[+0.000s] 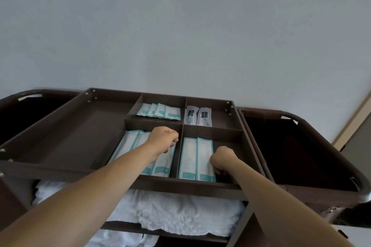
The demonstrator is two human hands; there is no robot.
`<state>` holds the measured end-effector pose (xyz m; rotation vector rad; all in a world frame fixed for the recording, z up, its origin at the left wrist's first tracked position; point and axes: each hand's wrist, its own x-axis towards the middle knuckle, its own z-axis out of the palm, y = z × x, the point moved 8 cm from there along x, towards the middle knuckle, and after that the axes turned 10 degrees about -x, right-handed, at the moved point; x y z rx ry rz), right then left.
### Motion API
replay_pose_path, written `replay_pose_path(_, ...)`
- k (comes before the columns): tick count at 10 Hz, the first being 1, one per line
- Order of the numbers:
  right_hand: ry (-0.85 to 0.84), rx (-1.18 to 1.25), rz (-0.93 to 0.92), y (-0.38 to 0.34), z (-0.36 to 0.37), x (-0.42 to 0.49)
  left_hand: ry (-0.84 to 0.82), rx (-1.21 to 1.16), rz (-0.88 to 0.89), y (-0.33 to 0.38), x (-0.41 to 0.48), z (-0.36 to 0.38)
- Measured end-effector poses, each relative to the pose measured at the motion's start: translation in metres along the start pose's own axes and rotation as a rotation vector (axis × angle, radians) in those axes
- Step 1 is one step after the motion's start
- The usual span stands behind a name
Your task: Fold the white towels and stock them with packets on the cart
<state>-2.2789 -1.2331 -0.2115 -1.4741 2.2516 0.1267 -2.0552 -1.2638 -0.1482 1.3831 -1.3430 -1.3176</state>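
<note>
- Left hand [163, 138], knuckles up, fingers curled under over the long teal-edged packets [128, 142]; fingertips hidden beneath the palm, so pinching or merely pressing: cannot tell.
- Right hand [222, 160], at 4 o'clock from the left hand, likewise curled, fingers against the right edge of a pair of long packets [189, 158]; thumb out of sight, grip unclear.
- Both forearms cut off by the lower edge; left forearm covering part of the near-left packets, count uncertain.
- Near-left compartment of the cart [60, 169] tray: the teal-edged packets side by side. Near-right compartment: the pair, flat, along its left wall.
- At 12 o'clock from the left hand, far compartment with four small sachets [158, 111], overlapping in a row.
- At 1 o'clock, far-right compartment with two white pouches [197, 116], dark labels too small to read.
- At 6 o'clock, under the tray, white towels [170, 212] on a shelf, partly hidden by rim and arms; more white cloth [120, 240] lower, cut off.
- Right bag [297, 152] at 3 o'clock, left bag [24, 114] at 9 o'clock, insides too dark to make out.
</note>
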Motion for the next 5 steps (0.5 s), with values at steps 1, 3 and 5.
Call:
replay_pose_path(1,0.018,-0.017,0.001,-0.002,-0.002,-0.004,-0.016,0.009,0.011,0.006,-0.002,0.002)
replay_pose_path(3,0.097,0.03,-0.003,0.002,-0.011,-0.009,-0.037,0.104,0.089,0.01,-0.004,0.002)
replay_pose_path(5,0.312,-0.024,-0.141,-0.016,-0.031,-0.019,0.068,0.423,0.173,0.018,-0.014,-0.002)
